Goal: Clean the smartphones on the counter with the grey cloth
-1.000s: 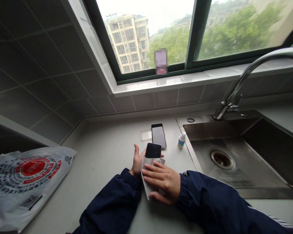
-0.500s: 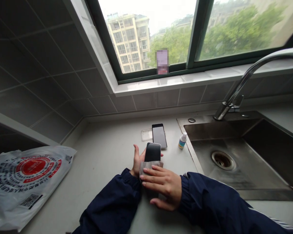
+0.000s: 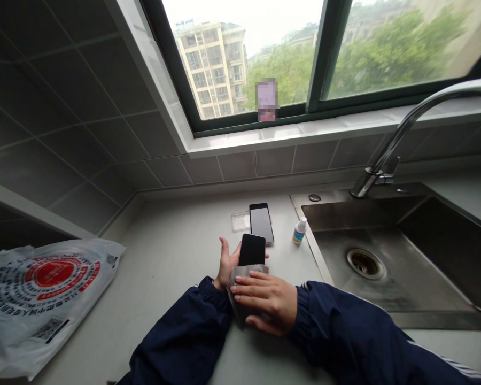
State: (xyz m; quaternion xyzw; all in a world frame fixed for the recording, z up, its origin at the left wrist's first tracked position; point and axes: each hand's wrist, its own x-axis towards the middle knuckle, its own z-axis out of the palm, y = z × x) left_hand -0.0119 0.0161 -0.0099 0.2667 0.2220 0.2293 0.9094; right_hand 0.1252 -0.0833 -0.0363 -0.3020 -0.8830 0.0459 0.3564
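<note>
A smartphone (image 3: 252, 250) with a dark screen and light rim rests in my left hand (image 3: 225, 263). That hand supports it from below, thumb stuck out to the left, fingertips showing at the phone's right edge. A grey cloth (image 3: 238, 274) covers the phone's lower part. My right hand (image 3: 266, 299) presses the cloth against the screen, its fingers laid across it and its thumb lower down. Just beyond lies a second phone (image 3: 262, 223), partly on a clear phone case (image 3: 240, 222). A small white spray bottle (image 3: 299, 231) with a blue and yellow label stands to the right.
A steel sink (image 3: 332, 262) with a curved faucet (image 3: 388, 139) is set into the countertop (image 3: 176, 240) on the right. A white plastic bag (image 3: 44, 299) with red and black print lies at the left. A window (image 3: 280, 48) and tiled wall (image 3: 236, 166) stand behind.
The right hand and cloth have shifted very slightly on the phone, and more cloth shows below near the thumb. The phone in the left hand has moved a touch to the right.
</note>
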